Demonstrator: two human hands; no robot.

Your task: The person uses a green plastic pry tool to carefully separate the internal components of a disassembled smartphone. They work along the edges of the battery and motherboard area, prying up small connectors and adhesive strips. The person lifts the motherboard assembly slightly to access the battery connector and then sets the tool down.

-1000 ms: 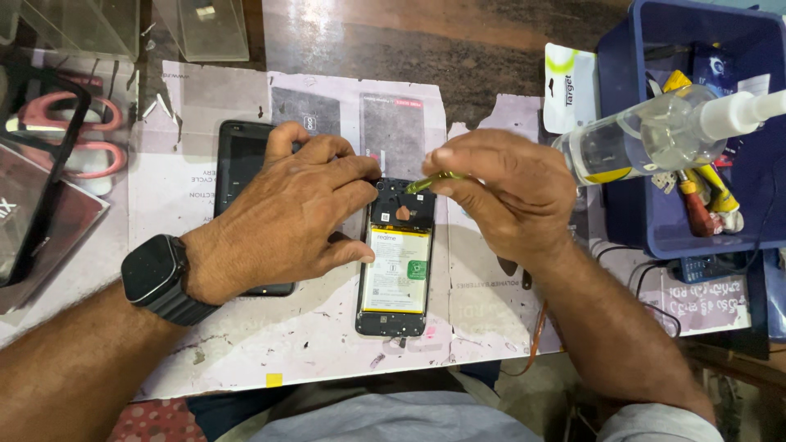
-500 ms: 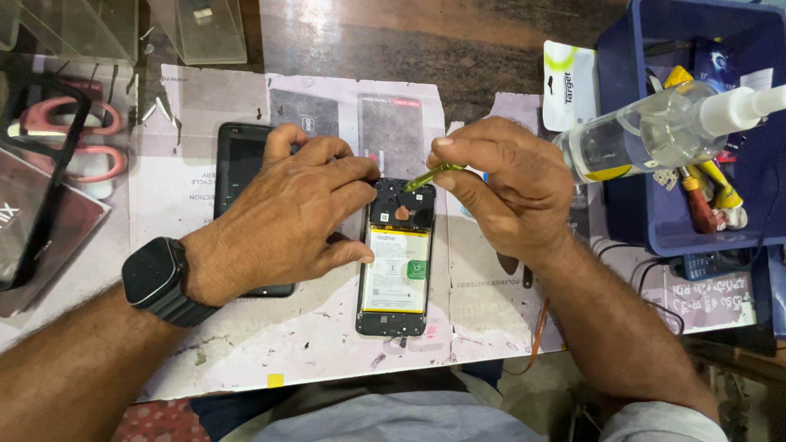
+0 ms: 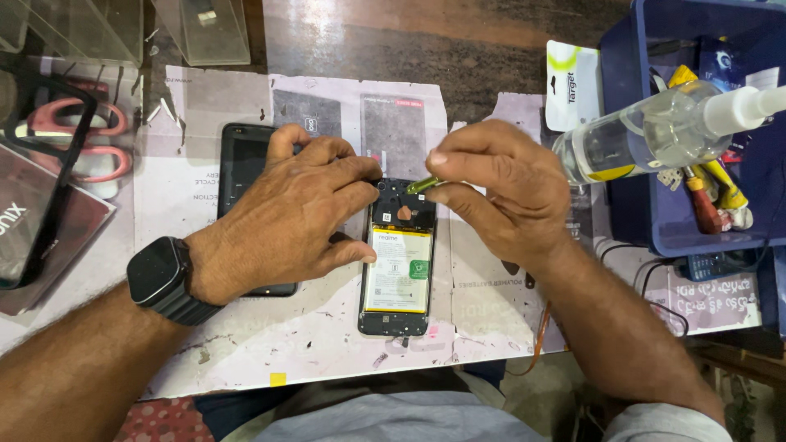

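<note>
Little moved since earlier frame: opened phone (image 3: pixel 397 262) pinned under left hand (image 3: pixel 286 217); green-tipped tool (image 3: pixel 423 186) pinched in right hand (image 3: pixel 499 192); tip slip could gouge board.

Bare forearms; black smartwatch (image 3: pixel 155 272) with black band on left wrist; light grey shirt (image 3: pixel 393 417).

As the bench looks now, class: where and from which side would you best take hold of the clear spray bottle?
Grip the clear spray bottle around its round body, coming from above. It lies on its side across the blue bin's rim, white nozzle pointing right, so the wide middle is free and probably balances best.
</note>
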